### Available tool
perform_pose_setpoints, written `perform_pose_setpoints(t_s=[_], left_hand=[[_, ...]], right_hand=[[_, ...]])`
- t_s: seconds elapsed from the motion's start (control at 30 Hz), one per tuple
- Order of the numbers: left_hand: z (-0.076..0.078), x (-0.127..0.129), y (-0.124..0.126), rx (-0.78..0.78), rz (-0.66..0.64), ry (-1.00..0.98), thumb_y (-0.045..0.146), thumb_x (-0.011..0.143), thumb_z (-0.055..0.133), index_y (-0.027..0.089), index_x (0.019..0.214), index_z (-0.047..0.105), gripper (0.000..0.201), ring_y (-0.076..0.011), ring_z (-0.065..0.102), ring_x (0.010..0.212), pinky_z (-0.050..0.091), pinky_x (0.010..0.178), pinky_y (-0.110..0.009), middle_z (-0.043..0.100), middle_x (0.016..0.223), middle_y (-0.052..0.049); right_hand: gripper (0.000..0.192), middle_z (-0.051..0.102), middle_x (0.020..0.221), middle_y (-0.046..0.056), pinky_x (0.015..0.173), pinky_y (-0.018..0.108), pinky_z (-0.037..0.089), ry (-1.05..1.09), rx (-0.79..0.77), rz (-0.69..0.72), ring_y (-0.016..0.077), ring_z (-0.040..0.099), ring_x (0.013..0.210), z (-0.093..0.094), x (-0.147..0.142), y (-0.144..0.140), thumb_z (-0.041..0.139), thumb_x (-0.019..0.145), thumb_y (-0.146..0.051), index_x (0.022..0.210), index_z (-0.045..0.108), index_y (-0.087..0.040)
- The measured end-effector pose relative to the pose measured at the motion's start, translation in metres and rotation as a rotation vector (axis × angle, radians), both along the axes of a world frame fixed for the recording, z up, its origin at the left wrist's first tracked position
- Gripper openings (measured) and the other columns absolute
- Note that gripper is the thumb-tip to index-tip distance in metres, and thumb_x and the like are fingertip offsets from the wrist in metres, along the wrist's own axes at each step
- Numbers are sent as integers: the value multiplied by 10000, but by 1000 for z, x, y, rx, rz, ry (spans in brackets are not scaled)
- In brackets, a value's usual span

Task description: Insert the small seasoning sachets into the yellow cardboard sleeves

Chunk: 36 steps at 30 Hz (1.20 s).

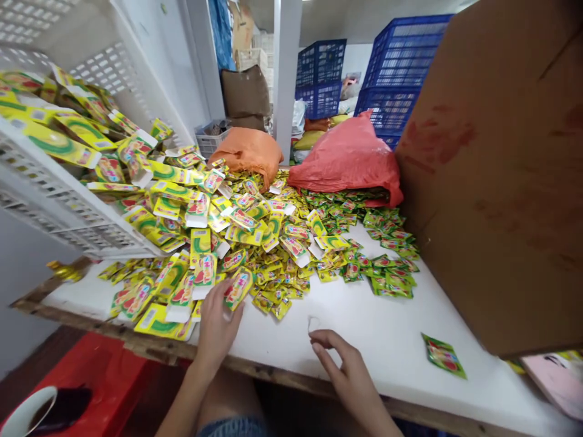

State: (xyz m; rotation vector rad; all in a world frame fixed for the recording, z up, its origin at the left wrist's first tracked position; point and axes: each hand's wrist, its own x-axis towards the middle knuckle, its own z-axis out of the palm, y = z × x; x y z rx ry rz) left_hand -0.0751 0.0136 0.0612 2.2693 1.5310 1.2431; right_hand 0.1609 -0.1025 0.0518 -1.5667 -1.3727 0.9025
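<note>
My left hand (221,318) is closed around a small yellow-and-green printed box (238,288) at the near edge of the heap. More flattened or open-ended boxes (182,294) lie just left of it. My right hand (341,361) hovers over the white tabletop (277,340), its thumb and index fingertips close together. A small whitish scrap (313,323) shows at those fingertips; whether they grip it is hard to make out. Yellow sachets (277,279) and green sachets (392,273) are piled beyond both hands. One green sachet (443,355) lies alone at the right.
A tipped white plastic crate (86,200) spills boxes from the left. A large brown carton (492,182) stands along the right side. Orange (248,149) and red sacks (346,161) lie at the back. Below left is a red stool (91,388) with a white cup (34,409).
</note>
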Motion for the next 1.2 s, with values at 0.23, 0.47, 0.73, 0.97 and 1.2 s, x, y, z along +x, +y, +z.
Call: perform_pose_setpoints(t_s=[0.23, 0.47, 0.73, 0.97, 1.2], left_hand=[[18, 55, -48, -261, -693, -5, 199, 795, 550, 291, 1282, 370, 527, -245, 360, 1246, 347, 1031, -415, 420, 1318, -86], [-9, 90, -44, -623, -458, -884, 378, 726, 653, 167, 1274, 370, 652, -287, 483, 1150, 451, 928, -389, 466, 1287, -153], [-28, 93, -32, -835, -218, -1088, 427, 597, 749, 116, 915, 614, 465, -211, 647, 759, 515, 661, -269, 683, 869, -104], [-36, 93, -31, -862, -178, -1042, 451, 553, 764, 112, 915, 601, 521, -211, 649, 712, 520, 646, -291, 683, 848, -116], [-41, 96, -28, -874, -236, -973, 458, 575, 748, 112, 886, 612, 485, -210, 644, 713, 508, 618, -274, 679, 848, -116]], right_hand=[[498, 636, 786, 27, 557, 268, 454, 591, -9, -148, 145, 565, 595, 1, -3, 15, 620, 744, -453, 1127, 420, -206], [426, 646, 763, 16, 554, 269, 451, 948, -92, -151, 136, 596, 547, -7, -33, 10, 610, 739, -494, 1009, 420, -224], [347, 591, 1139, 110, 852, 373, 436, -260, 133, -259, 227, 540, 1051, -22, 41, 84, 387, 864, -398, 1072, 559, -180], [502, 421, 1364, 86, 1008, 462, 218, -589, 52, -143, 287, 336, 1262, -33, 79, 98, 596, 736, -297, 1225, 494, -247], [263, 588, 1133, 42, 929, 376, 309, -718, 66, -185, 208, 492, 1084, -20, 98, 83, 385, 875, -292, 1037, 588, -252]])
